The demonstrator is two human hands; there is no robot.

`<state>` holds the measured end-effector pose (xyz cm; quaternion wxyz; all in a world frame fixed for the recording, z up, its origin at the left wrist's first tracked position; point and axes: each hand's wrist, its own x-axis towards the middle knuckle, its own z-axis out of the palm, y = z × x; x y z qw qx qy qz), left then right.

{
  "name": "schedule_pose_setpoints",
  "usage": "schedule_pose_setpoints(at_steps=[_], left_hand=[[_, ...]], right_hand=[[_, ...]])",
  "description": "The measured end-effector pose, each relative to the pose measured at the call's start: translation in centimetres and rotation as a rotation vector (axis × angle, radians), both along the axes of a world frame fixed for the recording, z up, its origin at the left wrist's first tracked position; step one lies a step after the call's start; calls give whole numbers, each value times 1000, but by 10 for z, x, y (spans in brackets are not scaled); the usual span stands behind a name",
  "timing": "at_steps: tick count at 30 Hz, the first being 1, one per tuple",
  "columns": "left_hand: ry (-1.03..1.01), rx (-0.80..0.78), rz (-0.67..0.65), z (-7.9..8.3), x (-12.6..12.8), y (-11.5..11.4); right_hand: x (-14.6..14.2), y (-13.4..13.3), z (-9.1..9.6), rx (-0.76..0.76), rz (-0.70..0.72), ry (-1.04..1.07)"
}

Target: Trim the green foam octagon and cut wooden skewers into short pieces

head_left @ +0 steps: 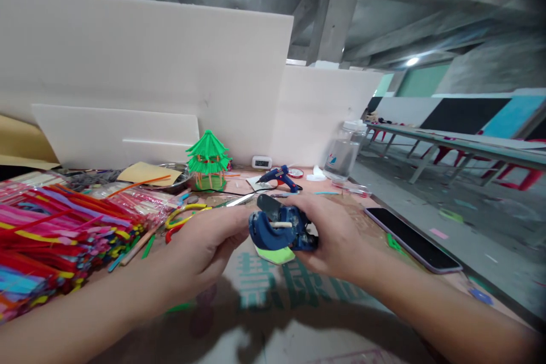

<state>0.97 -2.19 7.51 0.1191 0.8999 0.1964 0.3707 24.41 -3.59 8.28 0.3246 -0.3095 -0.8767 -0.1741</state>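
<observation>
My right hand (335,233) is closed around a blue pipe cutter (273,236) with a hooked jaw, held above the table. A short length of thin pale wooden stick (281,224) shows across the jaw's opening. My left hand (217,233) is pinched at the jaw's left side, in line with the stick; the fingertips and the stick's far end are partly hidden there. Below the cutter lies a light green piece (276,255) on the table, partly covered by the tool.
Left lies a heap of colourful pipe cleaners (63,239), near yellow-handled scissors (183,213). Behind stand a green pagoda model (209,162), a small digital clock (261,162), a blue glue gun (279,177) and a clear water bottle (343,153). A phone (412,239) lies right, by the table edge.
</observation>
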Motion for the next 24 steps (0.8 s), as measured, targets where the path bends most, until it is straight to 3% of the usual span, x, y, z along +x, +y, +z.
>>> schedule_pose_setpoints(at_steps=[6, 10, 17, 24], left_hand=[[25, -52, 10, 2, 3, -4], [15, -161, 57, -6, 4, -4], [-257, -315, -42, -13, 14, -10], [-308, -180, 37, -5, 12, -22]], right_hand=[[6, 8, -2, 1, -74, -28], [8, 12, -5, -9, -75, -21], [1, 6, -18, -56, -92, -129], [0, 13, -17, 99, -58, -58]])
